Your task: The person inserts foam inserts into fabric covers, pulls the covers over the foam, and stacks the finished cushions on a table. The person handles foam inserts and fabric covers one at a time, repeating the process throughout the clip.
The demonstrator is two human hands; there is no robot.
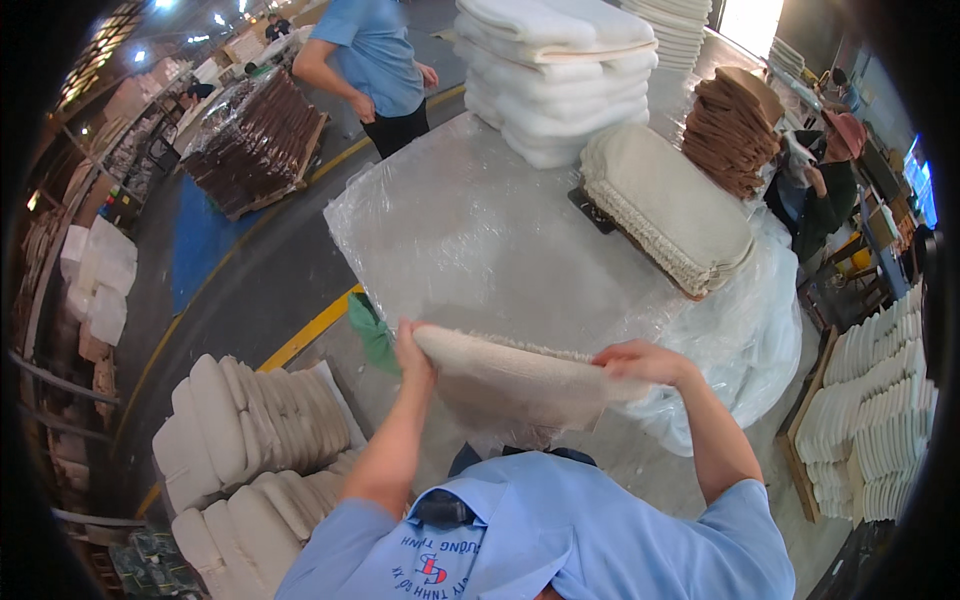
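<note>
Nearest to the body, a cream pad is held between the two hands, at the near edge of the desk. Its left end is gripped by the left hand, and its upper right corner is held by the right hand; how the thumb is placed there cannot be told. The pad is tilted, and its lower part looks blurred. It is judged that both ends should be lifted equally, so that the soft middle is not folded, and that the fleecy edge should be pinched only lightly.

At the left side, stacked pads stand near the elbow, and they should not be brushed. The desk is covered with clear film; if the pad is laid there, it should be lowered flat rather than dragged, because the film may be wrinkled.

Farther to the right, a cream stack is seen, by which a guide for edge alignment could be given. Behind it, a white stack and a brown pile are placed. Beyond the desk, a person in a blue shirt is seen.
</note>
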